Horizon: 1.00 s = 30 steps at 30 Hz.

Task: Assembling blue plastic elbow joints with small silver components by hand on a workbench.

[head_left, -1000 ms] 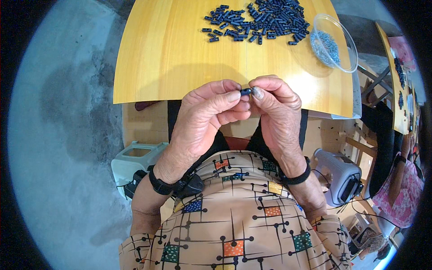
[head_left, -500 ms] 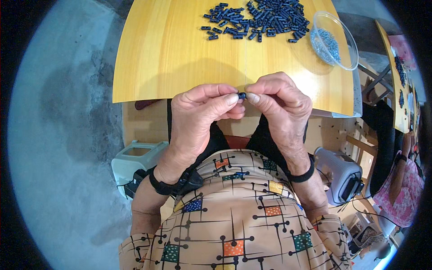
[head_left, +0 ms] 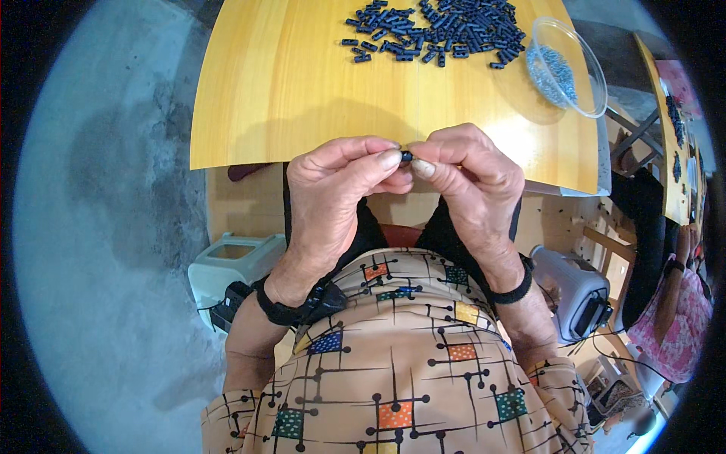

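Observation:
Just in front of the table's near edge, my two hands meet over a small black cylindrical part (head_left: 407,156). My left hand (head_left: 333,178) pinches it between thumb and forefinger, with the other fingers curled beneath. The thumb and forefinger of my right hand (head_left: 473,174) close at the part's other end; whether they also hold something tiny there is hidden. Beyond the hands, a heap of similar black cylindrical pieces (head_left: 473,30) lies on the yellow wooden table (head_left: 302,83). A clear round plastic tub (head_left: 599,102) with small shiny metal pieces (head_left: 553,76) stands right of the heap.
Plastic stools, one pale green (head_left: 227,268) and one grey (head_left: 567,287), flank my lap. At the far right another person in a pink patterned top (head_left: 669,333) sits by a second table (head_left: 654,113) bearing more black pieces. Bare concrete floor (head_left: 98,227) stretches on the left.
My hands stay pinched together on the black part, with only slight finger movement at its right end. The whole view has shifted a little.

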Tool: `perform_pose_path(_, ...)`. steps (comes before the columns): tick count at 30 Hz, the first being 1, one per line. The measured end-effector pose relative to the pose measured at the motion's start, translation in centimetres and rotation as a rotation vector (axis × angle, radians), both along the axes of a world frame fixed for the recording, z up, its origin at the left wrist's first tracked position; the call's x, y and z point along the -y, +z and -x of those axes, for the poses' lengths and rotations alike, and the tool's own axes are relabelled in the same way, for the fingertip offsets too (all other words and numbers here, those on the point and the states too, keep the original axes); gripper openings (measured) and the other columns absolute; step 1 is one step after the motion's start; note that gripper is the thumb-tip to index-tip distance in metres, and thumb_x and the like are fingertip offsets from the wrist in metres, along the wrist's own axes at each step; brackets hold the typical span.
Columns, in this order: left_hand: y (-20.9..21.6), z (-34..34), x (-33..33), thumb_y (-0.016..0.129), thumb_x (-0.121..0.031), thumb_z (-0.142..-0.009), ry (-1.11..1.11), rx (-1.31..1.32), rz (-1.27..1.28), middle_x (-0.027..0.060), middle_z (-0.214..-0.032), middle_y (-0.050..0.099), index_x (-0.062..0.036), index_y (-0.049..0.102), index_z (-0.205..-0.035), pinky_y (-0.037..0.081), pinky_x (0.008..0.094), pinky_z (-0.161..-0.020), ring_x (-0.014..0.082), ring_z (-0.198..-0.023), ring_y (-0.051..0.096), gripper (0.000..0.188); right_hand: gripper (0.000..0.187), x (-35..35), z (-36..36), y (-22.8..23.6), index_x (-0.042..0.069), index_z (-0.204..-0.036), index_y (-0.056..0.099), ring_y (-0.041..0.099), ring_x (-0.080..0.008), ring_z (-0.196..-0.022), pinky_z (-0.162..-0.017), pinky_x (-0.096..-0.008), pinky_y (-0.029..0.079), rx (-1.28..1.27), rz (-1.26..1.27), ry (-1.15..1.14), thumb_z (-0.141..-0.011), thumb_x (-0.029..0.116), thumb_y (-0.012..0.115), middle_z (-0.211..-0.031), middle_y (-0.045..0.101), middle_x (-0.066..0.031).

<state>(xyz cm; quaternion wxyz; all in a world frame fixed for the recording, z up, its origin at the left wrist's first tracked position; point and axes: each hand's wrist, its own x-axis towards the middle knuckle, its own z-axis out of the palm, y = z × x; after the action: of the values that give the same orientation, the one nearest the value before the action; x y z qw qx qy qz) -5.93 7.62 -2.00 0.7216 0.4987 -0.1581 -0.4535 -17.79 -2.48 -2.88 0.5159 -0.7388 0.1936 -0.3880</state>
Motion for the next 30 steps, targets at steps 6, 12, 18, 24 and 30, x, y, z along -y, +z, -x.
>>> perform_pose_path(6,-0.4,0.0,-0.1,0.059,-0.001,-0.081,-0.052,-0.032,-0.023,0.0147,-0.082,0.065,0.0035,0.061,-0.094,0.057,0.0335,-0.063,0.0191,-0.067,0.065,0.014,0.011,-0.4,0.4,0.0,0.001,-0.087,0.066,0.053,-0.0069,-0.062,-0.057,-0.0198,0.044,0.105,-0.877,0.139,-0.081,0.009,0.064,-0.073,0.062,-0.0014)
perform_pose_path(12,-0.4,0.4,-0.1,0.059,0.0,-0.08,-0.058,-0.001,-0.032,0.0149,-0.081,0.065,0.0034,0.061,-0.094,0.057,0.0338,-0.064,0.0196,-0.066,0.065,0.014,0.013,-0.1,0.1,-0.3,0.001,-0.092,0.063,0.053,-0.0066,-0.062,-0.056,-0.0195,0.044,0.101,-0.9,0.197,-0.083,0.011,0.062,-0.073,0.062,-0.0025)
perform_pose_path(18,-0.7,0.4,0.1,0.059,0.002,-0.08,-0.026,0.039,-0.031,0.015,-0.078,0.065,0.0042,0.061,-0.092,0.057,0.0324,-0.065,0.0205,-0.066,0.065,0.013,0.013,-0.2,-0.6,-0.4,0.002,-0.093,0.06,0.056,-0.0062,-0.068,-0.058,-0.0196,0.046,0.069,-0.893,0.193,-0.086,0.012,0.06,-0.075,0.061,-0.0018)
perform_pose_path(24,-0.7,0.2,0.3,0.059,0.001,-0.081,0.031,0.077,-0.009,0.0144,-0.082,0.065,0.0046,0.059,-0.098,0.056,0.0303,-0.066,0.0183,-0.068,0.065,0.017,0.011,-0.1,-0.9,-0.1,0.002,-0.09,0.06,0.056,-0.0057,-0.067,-0.059,-0.0195,0.045,-0.03,-0.887,0.169,-0.087,0.012,0.058,-0.074,0.061,-0.0014)
perform_pose_path(30,-0.5,0.0,-0.6,0.061,-0.002,-0.083,-0.138,0.05,-0.101,0.0119,-0.083,0.065,0.0055,0.058,-0.104,0.054,0.0237,-0.064,0.0135,-0.069,0.063,0.023,0.006,-0.6,-0.1,0.3,0.0,-0.081,0.06,0.054,-0.0074,-0.071,-0.065,-0.0212,0.045,-0.136,-0.635,0.152,-0.083,0.006,0.061,-0.073,0.059,-0.0006)
